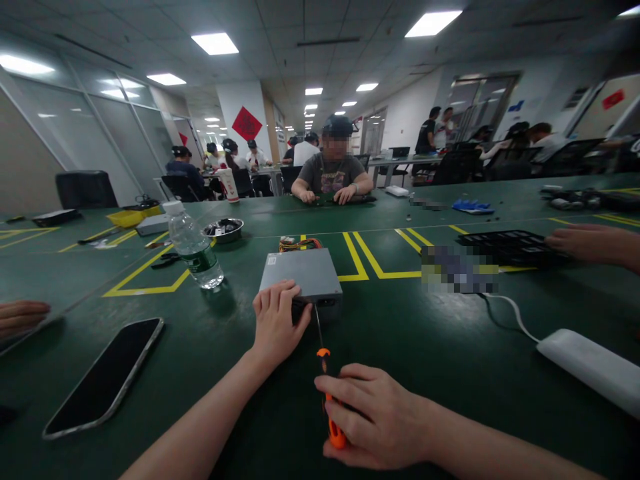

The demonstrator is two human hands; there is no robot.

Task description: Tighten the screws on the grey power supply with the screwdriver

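Observation:
A grey metal box (305, 270) with a socket in its near side and coloured wires (303, 245) behind it lies on the green table. My left hand (277, 317) grips the box's near left corner, fingers on its top and thumb along the near face. In my right hand (373, 413) is an orange and black screwdriver (336, 433), pointing away from me. Its thin shaft reaches the near face of the box, beside my left thumb; whether the tip sits in a screw is too small to tell.
On the left are a phone (107, 377), a water bottle (195, 250) and a metal bowl (225, 230). A white power strip (590, 370) and black grille (510, 247) lie right. People's hands show at both sides; a person (335, 163) sits opposite.

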